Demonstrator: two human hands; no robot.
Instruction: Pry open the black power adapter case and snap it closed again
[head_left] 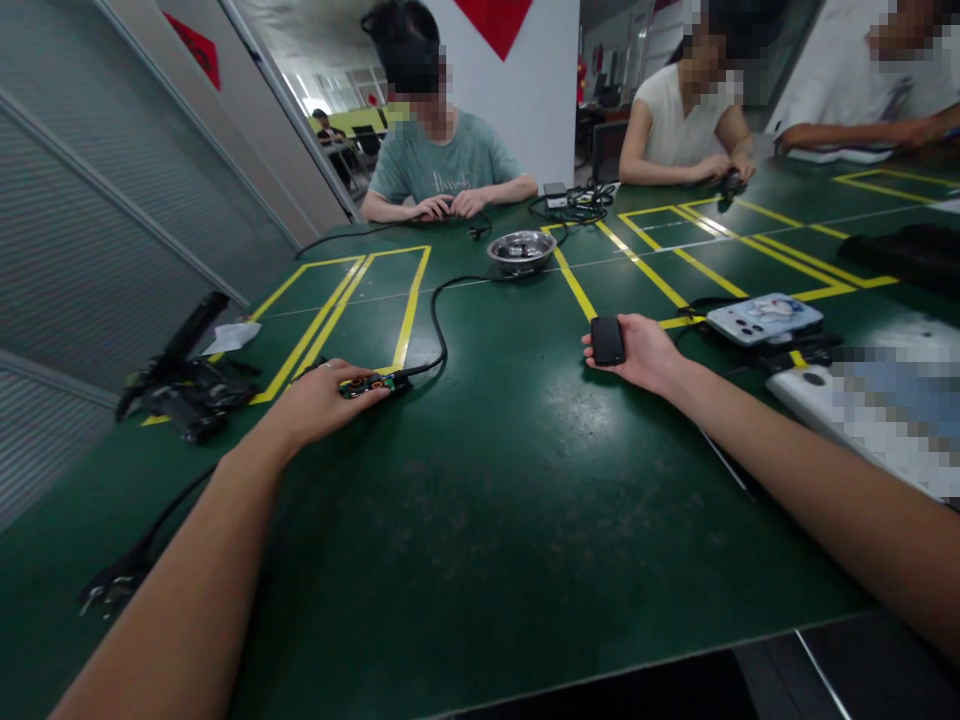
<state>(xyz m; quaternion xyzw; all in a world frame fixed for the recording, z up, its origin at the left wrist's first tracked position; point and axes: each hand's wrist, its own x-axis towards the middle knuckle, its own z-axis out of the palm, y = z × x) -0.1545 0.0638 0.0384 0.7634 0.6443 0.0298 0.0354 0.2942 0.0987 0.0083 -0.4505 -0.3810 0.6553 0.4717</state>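
My left hand rests on the green table with its fingers closed on a small circuit board with coloured parts. A black cable runs from that board toward the table's middle. My right hand lies palm up further right and holds a small black rectangular device in its curled fingers.
A metal bowl stands at the table's middle back. A black tool lies at the left edge, phones at the right. A loose plug lies near left. Three people sit across the table, handling small parts. Yellow tape lines mark the surface.
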